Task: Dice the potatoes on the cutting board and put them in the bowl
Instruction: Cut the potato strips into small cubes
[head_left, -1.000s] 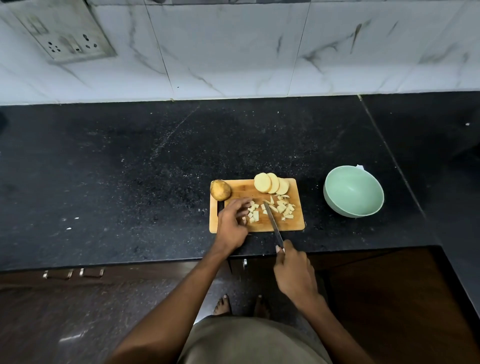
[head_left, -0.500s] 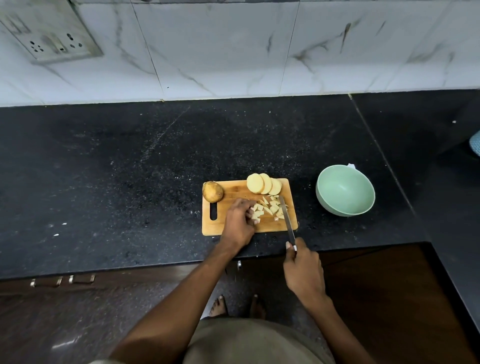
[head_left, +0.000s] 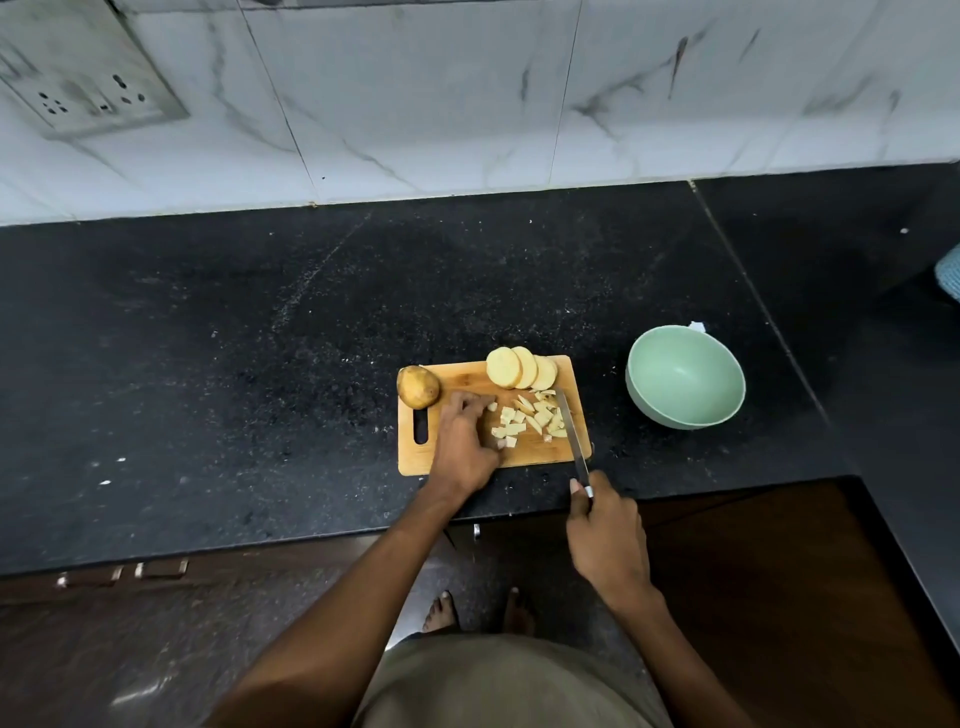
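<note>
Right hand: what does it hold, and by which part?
The right hand holds a steel-bladed kitchen knife by its handle, at the near end.

No readable text anywhere tbh. Bowl (head_left: 684, 375), cutting board (head_left: 467, 382) and knife (head_left: 570, 428) show no brand, label or numbers. Wall socket plate (head_left: 88, 88) top left has just holes and switches, any markings too blurry to make out. Small white scrap (head_left: 696, 327) behind the bowl could be a tag, but can't read a thing on it.
</note>
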